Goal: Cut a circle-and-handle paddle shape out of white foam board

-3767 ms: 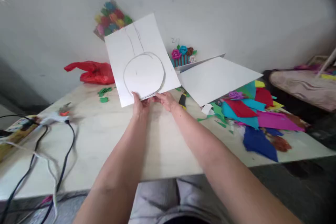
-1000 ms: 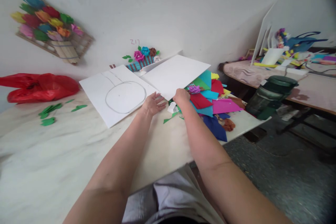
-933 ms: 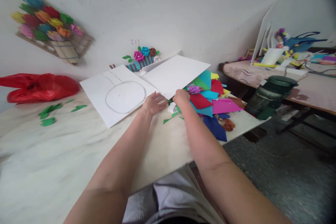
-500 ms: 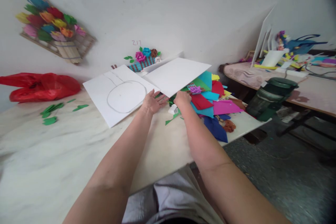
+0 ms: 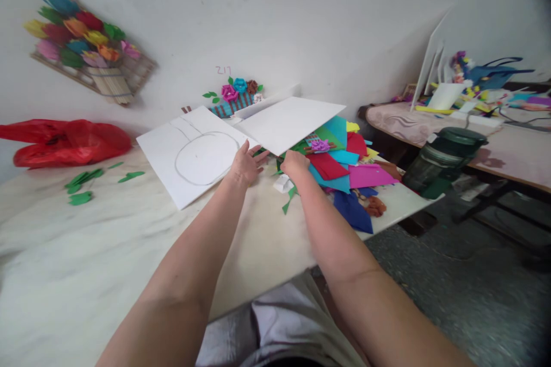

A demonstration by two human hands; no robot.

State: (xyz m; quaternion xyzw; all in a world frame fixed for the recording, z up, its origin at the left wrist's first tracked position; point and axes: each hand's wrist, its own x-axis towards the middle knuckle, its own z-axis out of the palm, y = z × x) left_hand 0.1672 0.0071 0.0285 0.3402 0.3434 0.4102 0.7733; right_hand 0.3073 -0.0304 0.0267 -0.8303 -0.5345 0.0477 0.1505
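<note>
My left hand (image 5: 247, 166) is open, palm turned inward and fingers spread, at the right edge of a white board (image 5: 202, 155) with a pencil-drawn circle and stem. My right hand (image 5: 295, 164) is closed just below the front corner of a second blank white board (image 5: 293, 123); what its fingers hold, if anything, is hidden. A small crumpled white piece (image 5: 283, 183) and a green scrap (image 5: 289, 200) lie below that hand. To its right is a pile of coloured sheets, including a red sheet (image 5: 329, 166), with a purple flower (image 5: 321, 145) on top.
Green leaf cutouts (image 5: 81, 183) and a red plastic bag (image 5: 71, 143) lie on the left of the table. A dark green bottle (image 5: 445, 161) stands at the right corner. Paper flowers (image 5: 235, 92) stand against the wall; a colourful bouquet (image 5: 90, 40) hangs above. A second table (image 5: 400, 117) is at right.
Both hands have shifted slightly left. The green scrap below my right hand has turned and moved a little to the right. The boards have barely moved.
</note>
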